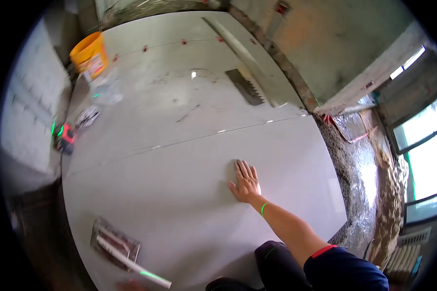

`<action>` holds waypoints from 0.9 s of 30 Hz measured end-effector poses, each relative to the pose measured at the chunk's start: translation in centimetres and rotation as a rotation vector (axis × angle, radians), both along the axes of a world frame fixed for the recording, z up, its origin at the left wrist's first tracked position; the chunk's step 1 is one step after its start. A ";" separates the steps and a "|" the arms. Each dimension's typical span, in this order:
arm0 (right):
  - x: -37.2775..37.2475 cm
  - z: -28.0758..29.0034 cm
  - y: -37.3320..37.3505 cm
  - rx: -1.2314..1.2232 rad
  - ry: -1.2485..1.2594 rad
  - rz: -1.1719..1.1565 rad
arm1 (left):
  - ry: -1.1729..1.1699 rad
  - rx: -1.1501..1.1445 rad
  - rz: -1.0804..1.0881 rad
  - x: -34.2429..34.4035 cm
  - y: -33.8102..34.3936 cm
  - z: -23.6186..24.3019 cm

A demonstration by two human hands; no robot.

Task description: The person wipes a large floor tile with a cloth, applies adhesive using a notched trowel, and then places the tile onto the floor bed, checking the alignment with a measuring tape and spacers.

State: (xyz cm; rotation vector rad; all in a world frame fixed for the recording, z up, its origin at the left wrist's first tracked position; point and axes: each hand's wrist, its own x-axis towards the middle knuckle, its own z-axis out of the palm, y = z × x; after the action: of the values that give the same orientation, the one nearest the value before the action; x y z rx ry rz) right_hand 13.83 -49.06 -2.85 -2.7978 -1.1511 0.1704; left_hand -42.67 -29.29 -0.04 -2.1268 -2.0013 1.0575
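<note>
The right hand lies flat on the near tile, fingers slightly apart and gripping nothing, perhaps to support the person's weight. This tile lies before the knees. The left hand is only a blur beside the white-handled tool; its grip cannot be told. The notched trowel rests farther away, probably kept clear.

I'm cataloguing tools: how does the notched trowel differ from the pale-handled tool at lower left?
The notched trowel has a toothed edge; the pale-handled tool shows no teeth. The notched trowel lies beyond the seam, the pale-handled tool on the near side. The notched trowel's outline is fairly crisp, the pale-handled tool's blurred. Both have a broad, flat plate.
</note>
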 end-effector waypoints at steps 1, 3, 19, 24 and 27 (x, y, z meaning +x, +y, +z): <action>2.4 0.1 0.5 0.004 0.000 -0.028 | 0.000 0.004 -0.028 -0.4 0.4 -1.3; 6.2 -0.3 2.1 0.125 -0.023 -0.063 | 0.049 0.227 -0.047 -3.4 0.5 -3.1; 19.4 -2.3 4.0 -0.043 0.065 -0.081 | -0.923 0.291 -0.313 23.2 17.9 -5.1; 11.5 0.1 -0.3 -0.369 0.113 0.090 | -0.584 0.458 -0.108 33.1 16.0 -6.1; 5.0 2.3 5.6 -0.544 0.368 0.255 | -0.617 0.478 -0.027 32.6 15.8 -5.3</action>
State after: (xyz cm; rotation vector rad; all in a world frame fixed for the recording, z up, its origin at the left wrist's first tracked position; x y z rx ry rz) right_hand 18.79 -43.42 -0.54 -2.8267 -1.5328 1.1240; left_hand -10.06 -13.46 -5.30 -2.3442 -2.1278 -0.1308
